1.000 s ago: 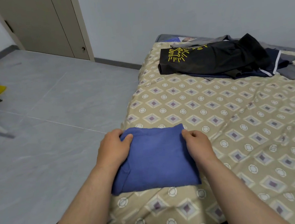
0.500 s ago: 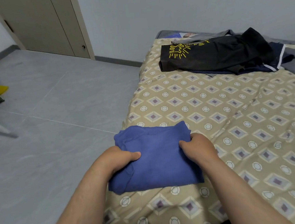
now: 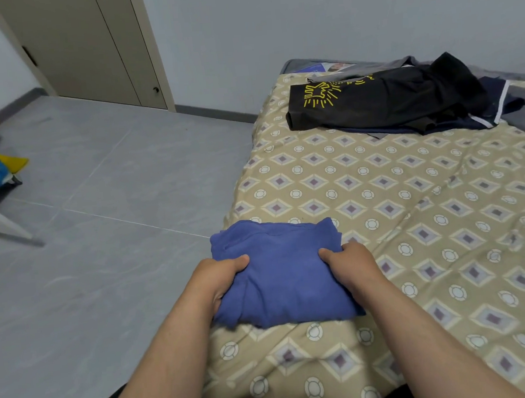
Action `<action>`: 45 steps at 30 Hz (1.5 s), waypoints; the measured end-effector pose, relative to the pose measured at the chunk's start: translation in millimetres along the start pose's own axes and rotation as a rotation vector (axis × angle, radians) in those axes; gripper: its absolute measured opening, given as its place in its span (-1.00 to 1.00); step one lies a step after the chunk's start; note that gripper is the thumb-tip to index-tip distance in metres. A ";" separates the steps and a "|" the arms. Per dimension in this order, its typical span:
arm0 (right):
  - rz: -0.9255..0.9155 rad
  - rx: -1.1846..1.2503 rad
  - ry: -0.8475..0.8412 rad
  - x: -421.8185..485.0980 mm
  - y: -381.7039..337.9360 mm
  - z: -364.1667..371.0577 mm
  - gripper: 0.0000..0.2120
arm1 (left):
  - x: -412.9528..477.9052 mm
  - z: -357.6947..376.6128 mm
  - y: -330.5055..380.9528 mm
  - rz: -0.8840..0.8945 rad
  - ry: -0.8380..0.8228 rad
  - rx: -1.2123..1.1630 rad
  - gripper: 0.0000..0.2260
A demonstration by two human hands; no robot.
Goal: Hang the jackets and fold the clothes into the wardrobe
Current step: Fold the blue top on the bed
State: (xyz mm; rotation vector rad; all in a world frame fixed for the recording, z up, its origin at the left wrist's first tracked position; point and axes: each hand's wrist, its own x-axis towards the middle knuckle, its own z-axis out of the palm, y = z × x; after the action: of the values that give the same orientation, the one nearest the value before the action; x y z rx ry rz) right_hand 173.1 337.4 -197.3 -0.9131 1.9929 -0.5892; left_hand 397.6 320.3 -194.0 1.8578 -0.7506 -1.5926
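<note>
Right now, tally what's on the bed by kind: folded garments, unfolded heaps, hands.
Folded blue garment: 1
Unfolded heap of dark clothes: 1
Hands gripping the garment: 2 (left hand, right hand)
Total: 4

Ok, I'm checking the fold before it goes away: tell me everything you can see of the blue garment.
The blue garment is folded into a rough rectangle of soft, matte fabric, its far edge rumpled. It lies at the near left edge of the patterned bed. The left hand and right hand grip its sides, thumbs on top.
</note>
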 end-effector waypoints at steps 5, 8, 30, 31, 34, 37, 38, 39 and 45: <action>0.012 0.063 -0.010 -1.6 2.0 -0.1 -0.86 | 2.2 -1.1 -2.2 -0.069 -0.021 -0.109 -0.90; 0.025 0.154 -0.047 -5.1 1.2 -0.7 -0.82 | 1.7 2.5 -5.6 0.038 -0.039 -0.056 -0.91; -0.151 0.261 -0.085 13.4 -22.9 7.2 -0.63 | 53.2 -9.1 13.9 0.443 0.003 -0.049 -0.91; -0.148 0.233 -0.131 15.6 -24.5 9.6 -0.55 | 56.9 -9.6 14.4 0.441 -0.017 -0.052 -0.90; -0.177 0.236 -0.225 21.9 -32.0 15.6 -0.49 | 68.8 -10.5 17.2 0.423 -0.073 -0.121 -0.84; -0.159 0.336 -0.229 24.2 -44.4 19.5 -0.49 | 79.5 -14.2 22.4 0.395 -0.070 -0.213 -0.76; -0.151 0.384 -0.222 25.4 -51.3 20.5 -0.48 | 83.3 -17.8 24.7 0.385 -0.063 -0.239 -0.73; -0.140 0.435 -0.210 26.8 -62.1 22.0 -0.45 | 86.8 -23.8 28.5 0.370 -0.048 -0.262 -0.73; -0.109 0.563 -0.217 11.7 -161.2 49.9 -0.53 | 84.0 -103.7 78.0 0.354 0.068 -0.272 -0.76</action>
State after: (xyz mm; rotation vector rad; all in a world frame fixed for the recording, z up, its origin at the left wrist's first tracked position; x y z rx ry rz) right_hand 272.3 224.5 -119.7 -0.6993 1.4730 -1.0034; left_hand 507.5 212.5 -180.0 1.4828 -0.7432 -1.3249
